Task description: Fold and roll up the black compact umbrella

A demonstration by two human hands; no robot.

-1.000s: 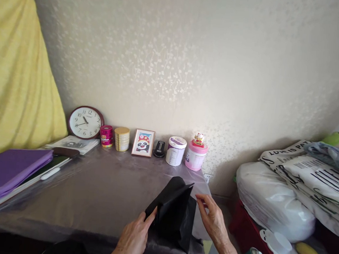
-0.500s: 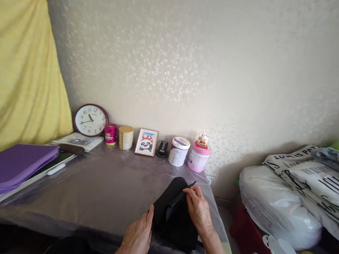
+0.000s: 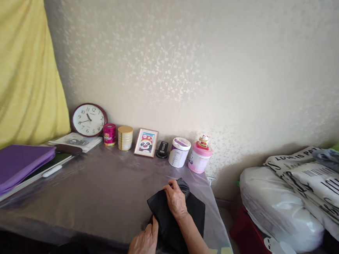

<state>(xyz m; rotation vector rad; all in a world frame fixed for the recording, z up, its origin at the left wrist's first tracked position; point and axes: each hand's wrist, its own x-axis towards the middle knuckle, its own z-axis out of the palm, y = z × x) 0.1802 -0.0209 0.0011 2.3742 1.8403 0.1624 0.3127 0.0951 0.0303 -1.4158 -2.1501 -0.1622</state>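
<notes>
A piece of dark black fabric [image 3: 196,213], folded over on itself, lies at the front right of the table; whether it is a bag or a garment I cannot make out. My right hand [image 3: 176,198] reaches across it, fingers pinching its upper part near the far edge. The right forearm covers some of the fabric. At the near left edge, my left hand [image 3: 144,243] is closed on the fabric with the index finger pointing forward along a fold. A flap of the fabric sticks out to the left between both hands.
Along the wall stand a clock [image 3: 89,119], a pink tin [image 3: 109,134], a yellow-lidded can [image 3: 124,138], a framed panda picture [image 3: 146,142], a white tub [image 3: 179,153] and a pink-lidded tub [image 3: 199,160]. Purple folders [image 3: 13,169] lie left. White bags [image 3: 277,210] sit beyond the table's right edge.
My right hand has moved left across the fabric, folding its upper part over toward the left. My left hand has shifted slightly right and nearer to me, staying on the fabric.
</notes>
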